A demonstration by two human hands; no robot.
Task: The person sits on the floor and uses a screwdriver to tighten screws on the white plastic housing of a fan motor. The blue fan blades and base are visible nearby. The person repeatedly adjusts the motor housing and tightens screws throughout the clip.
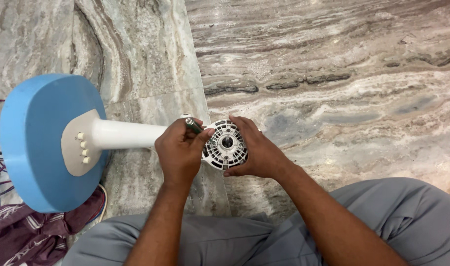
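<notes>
Left hand (179,148) is pinching a green tool (194,126), right hand (257,150) is cupping the fan motor (226,145); the tool could be slipping off, since the stand (124,134) is lying loose on the floor (333,74)

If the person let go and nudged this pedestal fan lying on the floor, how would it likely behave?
The fan's round blue base stands on edge, so it would probably roll or pivot. The white pole looks rigid, so everything should move as one piece. The vented white motor housing, cradled by the right hand, looks like brittle plastic.
</notes>
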